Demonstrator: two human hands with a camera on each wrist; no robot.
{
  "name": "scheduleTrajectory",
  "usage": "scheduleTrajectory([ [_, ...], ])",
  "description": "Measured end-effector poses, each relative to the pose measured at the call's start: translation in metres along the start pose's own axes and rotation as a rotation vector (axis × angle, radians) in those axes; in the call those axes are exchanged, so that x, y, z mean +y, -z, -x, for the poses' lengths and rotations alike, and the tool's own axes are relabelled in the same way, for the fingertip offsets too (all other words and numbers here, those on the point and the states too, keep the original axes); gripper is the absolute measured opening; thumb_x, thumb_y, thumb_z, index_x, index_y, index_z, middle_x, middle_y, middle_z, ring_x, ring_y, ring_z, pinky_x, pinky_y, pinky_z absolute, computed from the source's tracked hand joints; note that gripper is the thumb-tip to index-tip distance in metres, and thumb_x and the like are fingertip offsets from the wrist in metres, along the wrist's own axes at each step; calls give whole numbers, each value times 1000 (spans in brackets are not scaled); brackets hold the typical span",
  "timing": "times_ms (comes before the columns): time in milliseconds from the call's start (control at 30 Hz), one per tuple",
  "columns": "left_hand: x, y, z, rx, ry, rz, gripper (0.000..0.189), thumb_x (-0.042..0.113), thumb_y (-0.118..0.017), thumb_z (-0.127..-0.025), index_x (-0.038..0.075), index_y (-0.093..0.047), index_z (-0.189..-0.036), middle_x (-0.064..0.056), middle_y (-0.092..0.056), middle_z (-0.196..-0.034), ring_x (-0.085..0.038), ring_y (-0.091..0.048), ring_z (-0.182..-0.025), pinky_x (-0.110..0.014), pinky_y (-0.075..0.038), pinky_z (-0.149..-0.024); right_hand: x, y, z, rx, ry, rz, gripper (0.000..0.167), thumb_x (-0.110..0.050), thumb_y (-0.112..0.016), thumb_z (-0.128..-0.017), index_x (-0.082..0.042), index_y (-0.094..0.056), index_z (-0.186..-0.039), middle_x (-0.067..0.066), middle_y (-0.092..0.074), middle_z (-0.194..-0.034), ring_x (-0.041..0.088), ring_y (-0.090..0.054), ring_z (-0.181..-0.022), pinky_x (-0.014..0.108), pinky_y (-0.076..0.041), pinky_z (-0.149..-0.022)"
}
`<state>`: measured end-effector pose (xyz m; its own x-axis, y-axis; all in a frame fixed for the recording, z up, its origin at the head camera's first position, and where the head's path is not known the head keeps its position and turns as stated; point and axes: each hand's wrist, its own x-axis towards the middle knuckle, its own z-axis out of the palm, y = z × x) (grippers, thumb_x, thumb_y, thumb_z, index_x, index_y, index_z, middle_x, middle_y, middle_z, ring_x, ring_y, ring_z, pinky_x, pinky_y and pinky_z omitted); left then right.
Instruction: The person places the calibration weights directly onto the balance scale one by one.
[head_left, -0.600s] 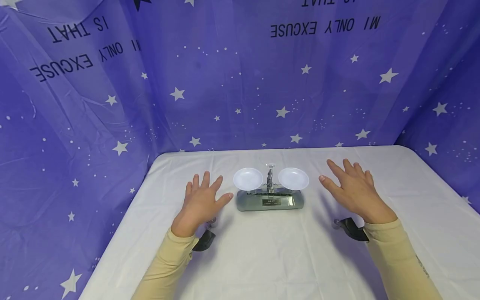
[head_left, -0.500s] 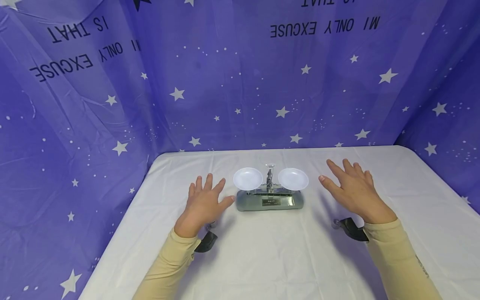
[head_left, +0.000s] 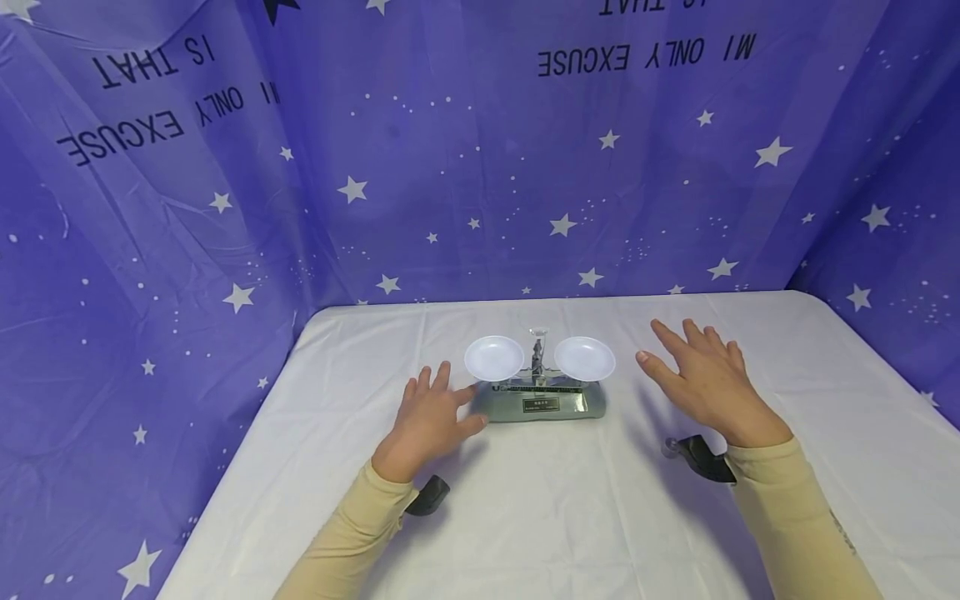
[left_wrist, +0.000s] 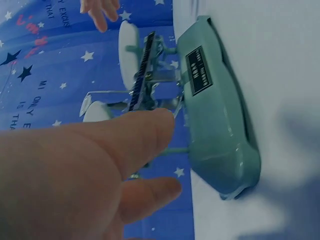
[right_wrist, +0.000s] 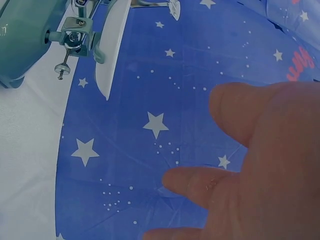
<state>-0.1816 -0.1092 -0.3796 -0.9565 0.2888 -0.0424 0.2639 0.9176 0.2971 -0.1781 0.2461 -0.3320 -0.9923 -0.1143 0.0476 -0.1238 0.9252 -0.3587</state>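
Note:
A balance scale (head_left: pixel 540 404) with a grey-green base stands upright on the white-covered table. It carries a left white pan (head_left: pixel 493 358) and a right white pan (head_left: pixel 585 358), neither with anything on it. My left hand (head_left: pixel 431 425) is at the base's left end, thumb and index finger spread towards it; whether they touch it I cannot tell. In the left wrist view the thumb (left_wrist: pixel 145 132) overlaps the scale's beam. My right hand (head_left: pixel 708 379) hovers to the right of the scale, fingers extended and apart from it. The right wrist view shows an adjusting nut (right_wrist: pixel 62 69) beneath the pan.
A white cloth (head_left: pixel 555 525) covers the table. Behind it and at both sides hang purple-blue curtains (head_left: pixel 450 167) with white stars and lettering. Black wrist mounts (head_left: pixel 705 460) sit under each wrist.
My left hand has moved right and slightly nearer the person, closer to the scale's base. The right hand and the scale stay in place.

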Motion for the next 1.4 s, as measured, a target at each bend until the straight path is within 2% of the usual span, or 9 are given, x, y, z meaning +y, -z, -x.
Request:
scheduleTrajectory([
  [100, 0, -3, -1, 12, -50, 32, 50, 43, -67, -91, 18, -69, -133, -32, -36, -159, -57, -32, -146, -70, -29, -117, -1, 0, -2, 3, 6, 4, 76, -57, -36, -104, -4, -33, -158, 46, -19, -157, 72, -13, -142, 84, -7, -110],
  [200, -2, -9, -3, 30, -120, 107, 46, 36, -71, -88, 12, -73, -127, -34, -39, -156, -58, -37, -142, -70, -35, -114, -3, 0, -3, 1, 9, 0, 75, -57, -36, -104, -4, -33, -158, 46, -19, -157, 72, -13, -142, 84, -7, -110],
  [333, -5, -18, -7, 45, -269, 217, 42, 25, -74, -85, 3, -75, -121, -36, -48, -148, -52, -47, -136, -62, -41, -113, -3, 1, -4, -5, 12, -1, 75, -56, -36, -105, -4, -33, -158, 46, -19, -157, 73, -13, -141, 84, -7, -110],
  [433, -8, -24, -10, 48, -362, 257, 42, 19, -74, -84, 0, -73, -122, -35, -53, -141, -46, -51, -131, -56, -44, -111, -5, 2, -5, -15, 18, -6, 75, -56, -37, -105, -4, -32, -158, 46, -19, -157, 73, -13, -141, 84, -7, -110],
  [667, -9, -34, -15, 76, -461, 297, 43, 13, -75, -84, 0, -71, -125, -31, -54, -140, -46, -51, -131, -56, -45, -111, -8, 5, -7, -28, 24, -5, 76, -58, -35, -104, -5, -31, -159, 46, -19, -157, 72, -12, -142, 83, -5, -111],
  [800, -8, -43, -21, 98, -475, 342, 43, 9, -75, -83, 1, -72, -124, -30, -50, -147, -47, -47, -137, -57, -42, -115, -7, 4, -5, -28, 27, 13, 77, -59, -34, -104, -5, -32, -158, 46, -21, -156, 72, -14, -141, 84, -8, -110],
  [867, -9, -47, -22, 107, -460, 367, 42, 8, -74, -82, 2, -73, -124, -29, -48, -149, -47, -46, -139, -57, -40, -116, -5, 1, -4, -31, 26, 10, 77, -59, -34, -104, -4, -32, -158, 46, -21, -156, 72, -15, -140, 84, -9, -109],
  [1133, -12, -61, -27, 169, -419, 442, 38, 1, -72, -81, 5, -76, -119, -27, -55, -143, -45, -53, -133, -57, -43, -113, -5, -9, 0, -30, 20, -7, 75, -57, -35, -105, -4, -34, -157, 45, -23, -156, 72, -16, -141, 84, -10, -109],
  [1400, -14, -69, -34, 192, -393, 478, 38, -1, -67, -80, 6, -77, -117, -22, -61, -139, -40, -58, -131, -53, -47, -110, -4, -6, 0, -43, 17, -7, 76, -58, -34, -105, -3, -33, -158, 46, -21, -156, 72, -15, -141, 84, -9, -109],
])
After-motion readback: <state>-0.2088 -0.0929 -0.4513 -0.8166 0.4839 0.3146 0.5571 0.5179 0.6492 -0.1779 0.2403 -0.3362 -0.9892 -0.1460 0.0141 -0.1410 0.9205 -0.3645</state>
